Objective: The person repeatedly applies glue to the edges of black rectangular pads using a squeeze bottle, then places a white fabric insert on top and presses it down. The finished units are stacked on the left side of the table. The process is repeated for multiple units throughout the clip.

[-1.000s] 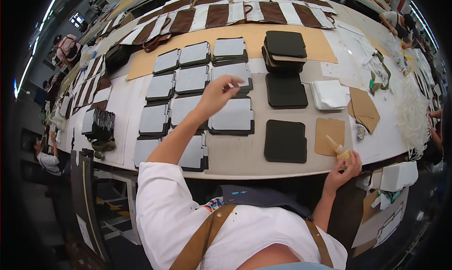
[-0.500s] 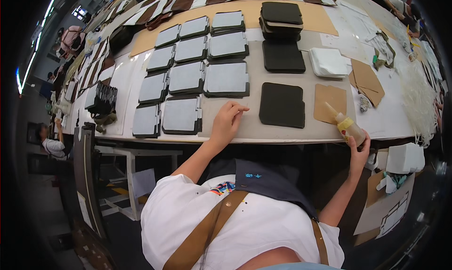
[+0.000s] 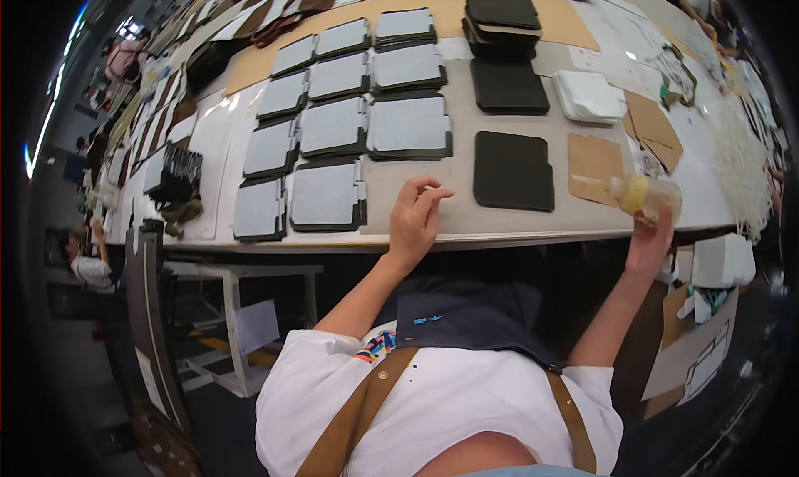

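My right hand (image 3: 650, 245) is wrapped round a squeeze bottle (image 3: 662, 201) with a yellow collar and a pale nozzle. It tilts nearly flat, its tip pointing left over a tan card (image 3: 596, 162). Near the table's front edge hovers my left hand (image 3: 416, 223), holding nothing, its fingers loosely bent and apart. To its right lies a single dark, nearly square panel (image 3: 513, 171). Left and beyond that hand, several rows of stacks with pale grey tops and dark edges (image 3: 325, 196) are laid out.
Behind the single panel stand a dark panel stack (image 3: 509, 86) and a taller one (image 3: 502, 11). White pads (image 3: 588, 96) and brown card pieces (image 3: 652, 131) lie at the right. Pale stringy material (image 3: 732, 169) covers the far right. A person (image 3: 91, 265) sits at the left.
The bottle has swung from a steep slant to nearly level and moved right with my right hand. My left hand has shifted slightly right in view. The whole view has moved a little.
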### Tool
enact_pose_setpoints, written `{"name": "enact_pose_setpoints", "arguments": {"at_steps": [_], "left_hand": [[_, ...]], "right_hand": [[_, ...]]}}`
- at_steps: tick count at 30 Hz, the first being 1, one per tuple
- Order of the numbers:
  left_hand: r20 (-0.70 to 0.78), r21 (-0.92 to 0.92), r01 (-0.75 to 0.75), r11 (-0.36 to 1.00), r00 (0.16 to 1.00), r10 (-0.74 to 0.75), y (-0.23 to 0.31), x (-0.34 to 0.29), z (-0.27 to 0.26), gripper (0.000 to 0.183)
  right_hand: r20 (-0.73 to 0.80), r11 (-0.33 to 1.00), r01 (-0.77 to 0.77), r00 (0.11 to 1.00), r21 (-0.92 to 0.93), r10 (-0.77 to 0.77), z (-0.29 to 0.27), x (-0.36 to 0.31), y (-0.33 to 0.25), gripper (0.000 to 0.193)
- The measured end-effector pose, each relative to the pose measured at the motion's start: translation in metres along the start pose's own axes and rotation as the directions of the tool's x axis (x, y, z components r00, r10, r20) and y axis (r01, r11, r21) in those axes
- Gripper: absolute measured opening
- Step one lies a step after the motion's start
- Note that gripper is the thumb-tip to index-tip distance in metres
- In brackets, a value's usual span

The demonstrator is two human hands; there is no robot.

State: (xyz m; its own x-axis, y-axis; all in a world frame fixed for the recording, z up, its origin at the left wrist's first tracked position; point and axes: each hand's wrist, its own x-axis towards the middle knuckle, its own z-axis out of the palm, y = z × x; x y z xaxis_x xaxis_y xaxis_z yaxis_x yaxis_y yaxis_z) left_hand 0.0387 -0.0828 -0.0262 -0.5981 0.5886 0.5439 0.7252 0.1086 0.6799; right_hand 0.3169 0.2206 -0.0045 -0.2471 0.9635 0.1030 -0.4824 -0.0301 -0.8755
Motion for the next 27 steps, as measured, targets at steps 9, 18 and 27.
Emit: {"name": "enact_pose_setpoints", "arguments": {"at_steps": [9,18,27], "left_hand": [[0.062,-0.024,-0.078,0.997,0.995,0.079,-0.003,-0.001,0.004,0.031],[0.074,-0.048,-0.059,0.997,0.995,0.063,-0.006,-0.004,0.001,0.032],[0.098,-0.080,-0.031,0.996,0.994,0.039,-0.005,-0.002,-0.001,0.031]], "right_hand": [[0.011,0.976,0.130,0.991,-0.172,-0.131,0.065,-0.020,0.018,0.056],[0.009,0.877,0.269,0.957,-0.398,-0.289,0.091,-0.032,0.035,0.056],[0.059,0.809,0.325,0.938,-0.490,-0.341,0.092,-0.029,0.049,0.058]]}}
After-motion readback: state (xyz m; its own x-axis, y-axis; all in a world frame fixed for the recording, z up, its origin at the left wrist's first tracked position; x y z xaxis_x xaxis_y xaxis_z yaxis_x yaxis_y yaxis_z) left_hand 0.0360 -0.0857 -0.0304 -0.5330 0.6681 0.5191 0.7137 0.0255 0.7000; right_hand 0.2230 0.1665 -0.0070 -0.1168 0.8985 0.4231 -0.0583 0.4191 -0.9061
